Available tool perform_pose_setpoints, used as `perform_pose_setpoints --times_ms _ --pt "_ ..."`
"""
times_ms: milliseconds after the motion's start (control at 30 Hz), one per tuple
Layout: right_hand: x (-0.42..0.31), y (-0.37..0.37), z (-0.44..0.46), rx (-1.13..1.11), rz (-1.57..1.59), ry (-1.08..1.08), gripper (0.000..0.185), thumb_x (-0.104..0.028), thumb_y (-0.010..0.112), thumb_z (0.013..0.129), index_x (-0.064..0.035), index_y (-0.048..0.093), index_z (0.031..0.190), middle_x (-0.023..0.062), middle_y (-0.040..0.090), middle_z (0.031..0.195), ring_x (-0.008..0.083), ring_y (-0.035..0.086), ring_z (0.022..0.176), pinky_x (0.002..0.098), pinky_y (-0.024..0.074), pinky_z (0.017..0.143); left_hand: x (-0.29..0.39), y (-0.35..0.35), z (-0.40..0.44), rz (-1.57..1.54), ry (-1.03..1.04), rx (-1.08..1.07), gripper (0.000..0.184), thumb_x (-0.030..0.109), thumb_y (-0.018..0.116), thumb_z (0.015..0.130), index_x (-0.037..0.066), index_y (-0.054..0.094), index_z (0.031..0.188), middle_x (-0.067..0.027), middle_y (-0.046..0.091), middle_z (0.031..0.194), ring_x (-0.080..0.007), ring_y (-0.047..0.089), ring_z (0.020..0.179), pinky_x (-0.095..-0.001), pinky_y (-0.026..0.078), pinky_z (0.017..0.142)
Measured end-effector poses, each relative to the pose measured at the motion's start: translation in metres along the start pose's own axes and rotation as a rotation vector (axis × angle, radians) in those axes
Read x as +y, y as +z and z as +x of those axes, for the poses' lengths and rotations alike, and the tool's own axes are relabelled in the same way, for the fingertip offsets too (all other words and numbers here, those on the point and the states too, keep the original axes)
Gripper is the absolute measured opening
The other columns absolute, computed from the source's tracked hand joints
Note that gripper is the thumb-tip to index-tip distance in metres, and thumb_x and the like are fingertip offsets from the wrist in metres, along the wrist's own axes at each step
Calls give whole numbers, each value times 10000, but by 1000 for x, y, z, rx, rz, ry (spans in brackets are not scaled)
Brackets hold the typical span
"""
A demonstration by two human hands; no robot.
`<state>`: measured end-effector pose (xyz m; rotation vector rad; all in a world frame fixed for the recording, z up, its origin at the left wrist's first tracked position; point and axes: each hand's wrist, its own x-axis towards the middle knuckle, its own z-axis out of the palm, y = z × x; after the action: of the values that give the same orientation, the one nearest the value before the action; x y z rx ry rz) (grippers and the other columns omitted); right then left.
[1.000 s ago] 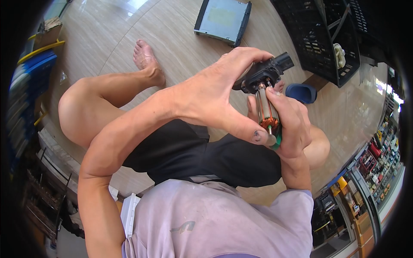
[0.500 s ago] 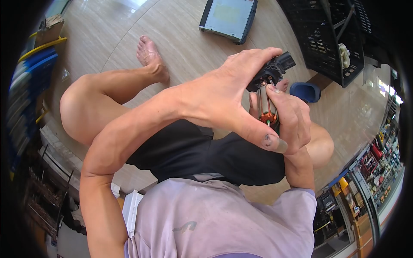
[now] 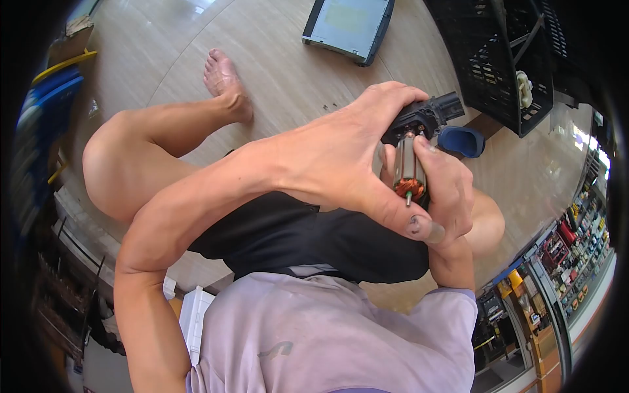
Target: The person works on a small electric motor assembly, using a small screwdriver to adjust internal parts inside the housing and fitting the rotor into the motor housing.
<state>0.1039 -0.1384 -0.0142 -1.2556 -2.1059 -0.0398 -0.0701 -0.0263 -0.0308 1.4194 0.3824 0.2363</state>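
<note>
In front of my lap I hold a small motor armature (image 3: 410, 167) with copper windings and a thin shaft end. Its upper end sits at a black plastic motor end cap (image 3: 422, 119) with a connector jutting to the right. My left hand (image 3: 334, 149) reaches over from the left, fingers closed on the end cap. The left thumb extends down beside the shaft tip. My right hand (image 3: 449, 183) is closed around the armature's side, with its thumb against the metal core. Some fingertips are hidden behind the parts.
A grey metal box-shaped unit (image 3: 348, 26) lies on the tiled floor ahead. Black plastic crates (image 3: 488, 59) stand at upper right, near a blue dish-like object (image 3: 462, 141). A white box (image 3: 195, 321) is by my left side. Shelves of small goods (image 3: 570, 255) line the right.
Both hands have shifted slightly down and right. The end cap's connector has swung right and down, and the armature's wound end and shaft face me more.
</note>
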Motion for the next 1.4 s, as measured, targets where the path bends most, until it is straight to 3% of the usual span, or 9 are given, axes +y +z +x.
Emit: perform_pose_setpoints --times_ms 233,467,667,967,1300,1400 --pt "-1 2 -1 53 35 23 458 -75 756 883 188 565 1205 295 685 1074 250 650 644 338 516 523 -8 6 0 108 70 89 1203 574 886 614 -116 370 1453 -295 414 1436 -444 398 1384 -448 370 1155" --pt "-4 1 2 51 25 12 477 -73 768 889 173 527 1220 249 664 1032 241 651 637 339 517 512 -13 5 -1 89 212 81 1225 605 891 606 -112 366 1450 -312 353 1478 -454 365 1413 -453 349 1172" --pt "-3 2 -3 69 116 16 470 -57 755 896 161 508 1232 226 649 1015 238 651 630 346 525 512 -9 5 -3 -22 112 22 1260 663 887 597 -126 372 1434 -306 372 1466 -438 391 1395 -448 343 1174" --pt "-10 -4 -3 4 48 83 438 -65 758 905 144 536 1221 220 670 1057 255 676 707 372 555 593 -7 5 3 -60 74 11 1126 528 891 594 -103 433 1405 -266 475 1360 -386 463 1311 -413 401 1111" --pt "-19 -4 -7 30 -12 116 386 -140 697 957 113 549 1208 197 674 1079 237 673 743 368 552 643 -12 3 6 -130 212 -55 1119 521 898 608 -98 431 1415 -233 482 1382 -356 481 1314 -398 407 1107" --pt "-16 -4 -9 26 46 114 400 -144 702 952 117 544 1211 206 669 1087 249 671 748 371 550 645 -5 -4 7 -79 158 -114 1127 529 890 618 -104 419 1423 -236 487 1390 -363 487 1311 -388 407 1107"
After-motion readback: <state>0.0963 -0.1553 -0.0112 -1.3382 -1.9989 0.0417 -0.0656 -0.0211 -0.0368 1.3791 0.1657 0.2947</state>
